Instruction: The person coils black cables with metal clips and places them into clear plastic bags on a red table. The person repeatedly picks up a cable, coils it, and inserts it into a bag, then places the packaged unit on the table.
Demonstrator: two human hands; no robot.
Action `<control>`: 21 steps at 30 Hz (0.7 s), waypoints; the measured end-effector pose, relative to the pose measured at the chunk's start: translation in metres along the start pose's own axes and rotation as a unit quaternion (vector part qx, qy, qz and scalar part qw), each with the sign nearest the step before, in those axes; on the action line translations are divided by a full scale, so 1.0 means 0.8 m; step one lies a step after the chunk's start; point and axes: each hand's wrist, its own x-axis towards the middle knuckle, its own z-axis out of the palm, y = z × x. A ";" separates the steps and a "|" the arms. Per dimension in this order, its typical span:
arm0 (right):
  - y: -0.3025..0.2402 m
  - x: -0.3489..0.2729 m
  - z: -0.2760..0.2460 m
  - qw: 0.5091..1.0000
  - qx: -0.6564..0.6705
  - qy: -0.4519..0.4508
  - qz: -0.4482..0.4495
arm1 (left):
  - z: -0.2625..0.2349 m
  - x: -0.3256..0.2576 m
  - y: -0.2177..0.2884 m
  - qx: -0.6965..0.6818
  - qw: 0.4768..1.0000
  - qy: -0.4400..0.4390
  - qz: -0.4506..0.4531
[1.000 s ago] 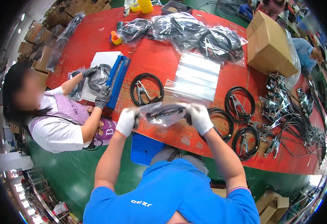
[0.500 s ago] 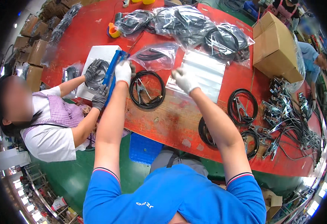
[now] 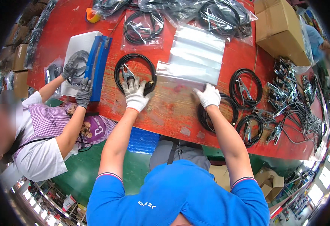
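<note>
My left hand [image 3: 136, 95], in a white glove with dark fingertips, rests with spread fingers on the near part of a black cable coil [image 3: 120, 60]. A metal clamp [image 3: 126, 73] lies inside that coil, partly under my fingers. My gloved right hand [image 3: 209, 97] is at the lower right corner of a stack of clear plastic bags [image 3: 197, 52], fingers apart and nothing visible in it. Just below that hand lies another black coil [image 3: 233, 110], partly hidden by my forearm. Beyond my left hand is a bagged coil [image 3: 142, 28].
A co-worker's grey-gloved hands [image 3: 83, 93] are at a blue bar-shaped device [image 3: 100, 64] on my left. Right are coils with clamps [image 3: 244, 89], a heap of clamps and cables [image 3: 285, 94] and a cardboard box [image 3: 278, 30]. Several bagged coils [image 3: 180, 9] lie at the back.
My left hand has come back from beside the blue device onto the black coil. My right hand has moved down from the upper bag stack to its lower corner. The view has shifted.
</note>
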 end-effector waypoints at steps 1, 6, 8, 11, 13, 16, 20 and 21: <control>-0.002 0.003 0.006 1.000 0.001 -0.004 0.012 | 0.003 -0.002 -0.001 -0.005 1.000 0.011 -0.004; -0.005 0.018 0.018 0.997 0.061 0.043 0.027 | -0.010 -0.023 -0.005 -0.018 0.999 0.002 0.046; -0.007 0.028 0.016 0.995 0.088 0.036 0.016 | 0.000 -0.044 -0.014 -0.009 0.998 -0.006 0.061; -0.008 0.048 0.015 0.992 0.107 0.064 -0.029 | 0.001 -0.075 -0.009 -0.018 0.997 -0.015 0.074; -0.012 0.070 0.013 0.986 0.141 0.080 -0.047 | -0.005 -0.089 -0.003 -0.026 0.997 -0.025 0.071; -0.013 0.110 0.003 0.966 0.235 0.101 -0.023 | -0.003 -0.102 0.006 -0.026 0.997 -0.020 0.069; 0.005 0.191 0.000 0.850 0.479 0.205 0.081 | 0.007 -0.121 0.008 -0.036 0.996 -0.017 0.080; 0.005 0.204 0.000 0.823 0.506 0.246 0.081 | 0.006 -0.126 0.009 -0.040 0.995 0.005 0.089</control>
